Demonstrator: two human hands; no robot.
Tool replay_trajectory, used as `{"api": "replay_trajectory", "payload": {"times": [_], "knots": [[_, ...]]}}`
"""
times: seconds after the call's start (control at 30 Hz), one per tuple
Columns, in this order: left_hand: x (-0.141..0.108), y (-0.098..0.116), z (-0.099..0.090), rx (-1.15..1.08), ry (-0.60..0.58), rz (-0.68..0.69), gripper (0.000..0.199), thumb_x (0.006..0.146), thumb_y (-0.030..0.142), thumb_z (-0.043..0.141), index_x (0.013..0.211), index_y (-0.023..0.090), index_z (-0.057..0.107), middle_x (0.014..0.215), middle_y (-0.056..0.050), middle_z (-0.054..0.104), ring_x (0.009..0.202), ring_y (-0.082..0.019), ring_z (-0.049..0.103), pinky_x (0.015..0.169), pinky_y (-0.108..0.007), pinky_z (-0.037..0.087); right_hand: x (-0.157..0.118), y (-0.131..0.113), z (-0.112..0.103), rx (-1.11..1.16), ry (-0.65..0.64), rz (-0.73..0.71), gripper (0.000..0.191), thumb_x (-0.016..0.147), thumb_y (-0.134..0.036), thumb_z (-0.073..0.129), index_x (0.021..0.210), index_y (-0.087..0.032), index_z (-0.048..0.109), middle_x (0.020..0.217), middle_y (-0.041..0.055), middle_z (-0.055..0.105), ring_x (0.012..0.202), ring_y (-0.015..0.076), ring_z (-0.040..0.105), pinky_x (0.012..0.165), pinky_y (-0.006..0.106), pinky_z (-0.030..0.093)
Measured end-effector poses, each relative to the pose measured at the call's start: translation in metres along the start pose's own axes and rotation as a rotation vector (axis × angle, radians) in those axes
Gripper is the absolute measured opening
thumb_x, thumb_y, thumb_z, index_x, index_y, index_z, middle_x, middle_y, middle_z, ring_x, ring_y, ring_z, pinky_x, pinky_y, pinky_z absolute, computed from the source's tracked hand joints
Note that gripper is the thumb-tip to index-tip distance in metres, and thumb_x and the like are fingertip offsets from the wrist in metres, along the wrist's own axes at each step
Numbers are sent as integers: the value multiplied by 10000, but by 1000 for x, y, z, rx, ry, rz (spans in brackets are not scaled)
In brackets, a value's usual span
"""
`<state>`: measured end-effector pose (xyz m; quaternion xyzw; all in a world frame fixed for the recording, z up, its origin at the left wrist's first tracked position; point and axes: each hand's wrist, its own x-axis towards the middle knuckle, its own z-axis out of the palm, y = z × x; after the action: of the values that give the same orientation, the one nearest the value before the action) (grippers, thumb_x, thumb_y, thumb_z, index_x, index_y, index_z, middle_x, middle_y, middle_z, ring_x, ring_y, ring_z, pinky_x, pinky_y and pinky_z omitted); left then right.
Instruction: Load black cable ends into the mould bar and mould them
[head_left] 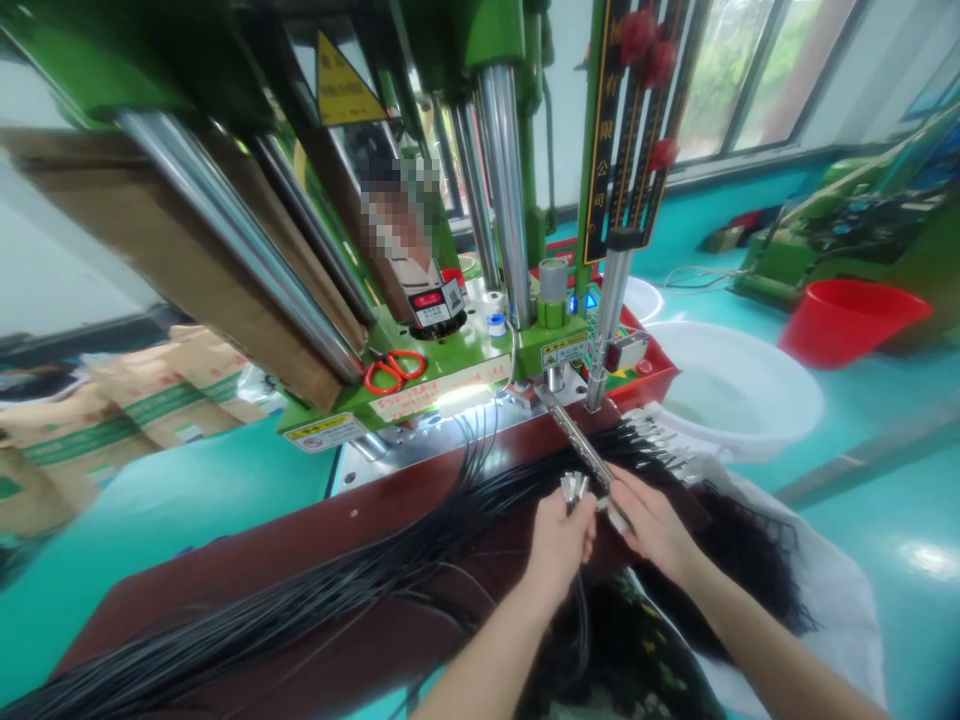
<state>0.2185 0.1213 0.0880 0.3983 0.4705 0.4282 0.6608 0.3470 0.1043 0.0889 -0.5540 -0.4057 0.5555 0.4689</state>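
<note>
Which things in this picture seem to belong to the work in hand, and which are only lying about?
Likely in the work:
metal bar, in the right hand
bunched cable ends, in the left hand
black cables across the brown table
green machine

Seemingly just lying about:
orange-handled scissors, on the machine
red bucket
paper sacks

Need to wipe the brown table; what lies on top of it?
A long bundle of black cables lies across the brown table, with pale ends fanned out at its right. Anything under the bundle is hidden; the left hand and right hand hide more.
</note>
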Motion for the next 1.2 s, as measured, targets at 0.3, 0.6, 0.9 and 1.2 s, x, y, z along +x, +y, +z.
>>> {"api": "replay_trajectory", "payload": {"times": [0.3,0.6,0.9,1.2], "knots": [[-1,11,-1,-150,-20,-113,294,733,480,524,761,223,383,449,114,270,351,-31,178,318,-144,121,-1,-6,0,180,103,116,585,672,-545,629,1150,-223,527,643,-17,483,509,60,386,371,103,226],[4,7,1,-9,-79,-172,338,665,486,581,668,191,416,419,108,281,337,-19,196,317,-143,123,-2,-12,-2,109,-17,109,719,654,-563,618,1212,-128,490,524,-44,434,385,35,269,326,140,152],[3,4,1,-16,-40,-160,375,646,519,590,668,188,415,413,114,273,332,-16,196,316,-138,132,-3,-12,-1,70,-17,74,638,696,-540,587,1199,-155,515,530,-26,455,381,55,301,322,158,168],[2,-3,-3,23,-8,-88,343,681,488,576,660,188,411,406,105,294,333,-29,233,320,-155,182,-1,-2,-5,-160,-108,-137,515,772,-493,532,1186,-187,539,525,-9,473,491,132,435,441,238,376]]}}
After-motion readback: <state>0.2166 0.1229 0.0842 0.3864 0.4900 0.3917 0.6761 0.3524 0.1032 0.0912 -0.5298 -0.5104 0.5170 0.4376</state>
